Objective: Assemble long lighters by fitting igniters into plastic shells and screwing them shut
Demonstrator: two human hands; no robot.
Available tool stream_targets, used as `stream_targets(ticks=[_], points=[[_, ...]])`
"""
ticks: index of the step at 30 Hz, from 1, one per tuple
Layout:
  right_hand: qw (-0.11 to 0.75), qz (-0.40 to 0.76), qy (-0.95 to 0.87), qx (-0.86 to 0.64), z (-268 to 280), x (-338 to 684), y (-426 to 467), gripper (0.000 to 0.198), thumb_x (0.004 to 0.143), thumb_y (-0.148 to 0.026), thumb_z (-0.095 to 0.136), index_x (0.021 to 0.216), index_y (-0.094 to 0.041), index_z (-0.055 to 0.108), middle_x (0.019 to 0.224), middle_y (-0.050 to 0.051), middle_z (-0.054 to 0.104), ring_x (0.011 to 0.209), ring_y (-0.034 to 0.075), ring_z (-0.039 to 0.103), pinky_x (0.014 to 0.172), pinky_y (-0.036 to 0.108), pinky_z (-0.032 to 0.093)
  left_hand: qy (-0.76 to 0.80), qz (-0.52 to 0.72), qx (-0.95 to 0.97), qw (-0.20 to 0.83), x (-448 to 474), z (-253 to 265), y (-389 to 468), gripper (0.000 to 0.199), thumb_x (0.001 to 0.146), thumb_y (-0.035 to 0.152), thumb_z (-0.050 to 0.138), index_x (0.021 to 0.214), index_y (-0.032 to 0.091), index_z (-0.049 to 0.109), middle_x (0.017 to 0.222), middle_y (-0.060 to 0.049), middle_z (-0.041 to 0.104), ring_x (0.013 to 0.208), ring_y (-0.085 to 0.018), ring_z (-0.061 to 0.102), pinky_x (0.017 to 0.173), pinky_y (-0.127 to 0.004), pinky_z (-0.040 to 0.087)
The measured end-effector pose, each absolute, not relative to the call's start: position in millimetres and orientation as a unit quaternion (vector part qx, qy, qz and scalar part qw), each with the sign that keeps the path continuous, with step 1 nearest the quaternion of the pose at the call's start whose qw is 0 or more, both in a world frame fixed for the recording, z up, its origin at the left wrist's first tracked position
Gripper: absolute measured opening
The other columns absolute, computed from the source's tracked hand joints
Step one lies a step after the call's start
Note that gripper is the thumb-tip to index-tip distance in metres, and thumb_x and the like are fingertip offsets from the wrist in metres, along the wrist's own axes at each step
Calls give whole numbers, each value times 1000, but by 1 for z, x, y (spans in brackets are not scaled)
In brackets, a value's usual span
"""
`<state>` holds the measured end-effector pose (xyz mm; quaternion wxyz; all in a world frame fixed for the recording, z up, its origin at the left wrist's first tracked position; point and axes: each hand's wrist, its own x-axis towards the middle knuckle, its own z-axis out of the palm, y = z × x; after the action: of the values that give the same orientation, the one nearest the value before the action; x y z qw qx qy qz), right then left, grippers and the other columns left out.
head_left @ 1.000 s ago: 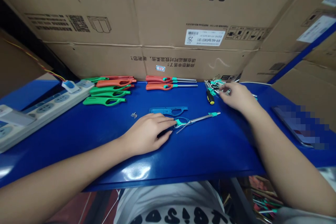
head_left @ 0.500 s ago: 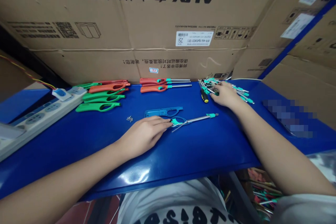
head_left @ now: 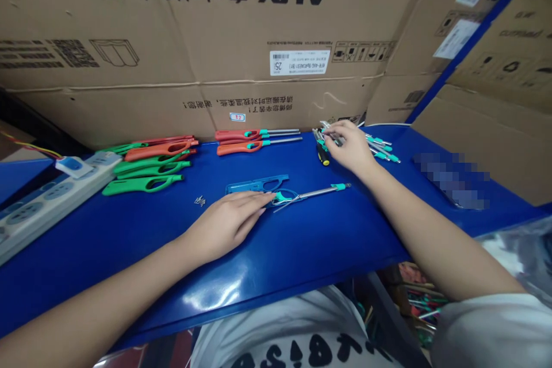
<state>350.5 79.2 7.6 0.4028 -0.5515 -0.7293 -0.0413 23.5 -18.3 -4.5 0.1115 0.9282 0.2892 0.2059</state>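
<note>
My left hand (head_left: 230,219) is closed over the handle end of a blue gas lighter, hiding most of its body. From its front come a teal trigger (head_left: 282,198), thin wires and a metal tube (head_left: 317,191) with a teal piece near the tip. Just behind lies a loose blue handle shell (head_left: 259,184). My right hand (head_left: 351,146) is at a pile of metal lighter tubes (head_left: 382,146) with teal parts, thumb and fingertips drawn together. A small silvery end shows by the fingertips, too unclear to name. Beside them lies a black-and-yellow screwdriver (head_left: 323,155).
Orange-red lighters with tubes (head_left: 241,146) lie along the cardboard wall (head_left: 181,103). Green and orange handle shells (head_left: 149,184) lie left, near a power strip (head_left: 47,201). Small screws (head_left: 199,201) lie on the blue table (head_left: 276,253). A blurred dark flat object (head_left: 451,181) is at right.
The view has shifted slightly. My right hand has risen a little from the pile, its fingertips drawn together. My left hand stays on the blue lighter.
</note>
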Motion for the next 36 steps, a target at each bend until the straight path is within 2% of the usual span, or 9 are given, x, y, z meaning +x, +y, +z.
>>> stream_targets(ticks=[2, 4, 8, 10, 12, 17, 25, 30, 36], points=[[466, -6, -758, -456, 11, 334, 67, 15, 88, -19, 59, 94, -19, 72, 103, 10, 69, 97, 24, 67, 87, 40, 55, 321, 245, 904, 142, 27, -5, -22, 41, 104, 29, 46, 142, 19, 56, 136, -9, 66, 124, -23, 64, 108, -39, 51], [480, 22, -795, -370, 13, 314, 50, 16, 90, -19, 58, 99, -20, 71, 108, 10, 67, 97, 21, 67, 85, 39, 57, 363, 294, 862, 195, 31, -6, -26, 42, 102, 35, 51, 141, 20, 58, 137, -8, 66, 125, -24, 63, 109, -40, 49], [383, 79, -899, -199, 12, 277, 12, 33, 95, -16, 52, 126, -21, 62, 128, 13, 61, 122, 21, 59, 100, 40, 53, 397, 382, 754, 359, 39, -7, -32, 44, 97, 40, 60, 134, 17, 64, 127, -8, 72, 115, -24, 69, 104, -36, 53], [329, 94, -927, -153, 10, 266, -1, 39, 96, -17, 53, 135, -21, 57, 136, 15, 59, 128, 22, 56, 103, 40, 51, 387, 394, 728, 406, 42, -6, -33, 35, 96, 38, 61, 120, 15, 71, 118, -8, 76, 106, -23, 73, 95, -32, 58], [314, 111, -932, -142, 8, 262, -6, 41, 96, -17, 54, 137, -19, 55, 140, 15, 58, 131, 22, 54, 105, 41, 49, 378, 398, 721, 423, 43, -5, -34, 26, 94, 34, 63, 106, 15, 75, 109, -7, 78, 98, -22, 74, 87, -30, 59], [313, 125, -931, -142, 9, 266, -2, 45, 94, -14, 56, 138, -25, 56, 146, 9, 58, 116, 20, 61, 100, 42, 48, 372, 425, 706, 427, 42, -3, -33, 19, 91, 28, 66, 103, 16, 76, 107, -6, 78, 99, -22, 73, 88, -30, 58], [275, 127, -941, -150, 10, 269, -3, 55, 95, -19, 57, 149, -28, 45, 156, 9, 47, 127, 22, 56, 105, 44, 42, 382, 474, 666, 431, 41, -3, -29, 13, 85, 27, 72, 89, 15, 72, 93, -4, 78, 87, -18, 74, 80, -24, 59], [275, 125, -940, -158, 14, 272, -4, 53, 95, -21, 57, 147, -24, 48, 154, 11, 48, 133, 22, 51, 107, 43, 40, 403, 436, 717, 366, 39, 1, -30, 10, 85, 25, 71, 87, 16, 72, 85, -2, 77, 78, -15, 73, 73, -21, 57], [260, 136, -944, -148, 13, 272, -5, 54, 95, -22, 57, 148, -26, 47, 148, 11, 55, 124, 23, 57, 103, 43, 42, 396, 399, 766, 312, 37, -1, -31, 3, 84, 20, 70, 83, 17, 70, 79, 0, 75, 75, -15, 71, 70, -21, 54]])
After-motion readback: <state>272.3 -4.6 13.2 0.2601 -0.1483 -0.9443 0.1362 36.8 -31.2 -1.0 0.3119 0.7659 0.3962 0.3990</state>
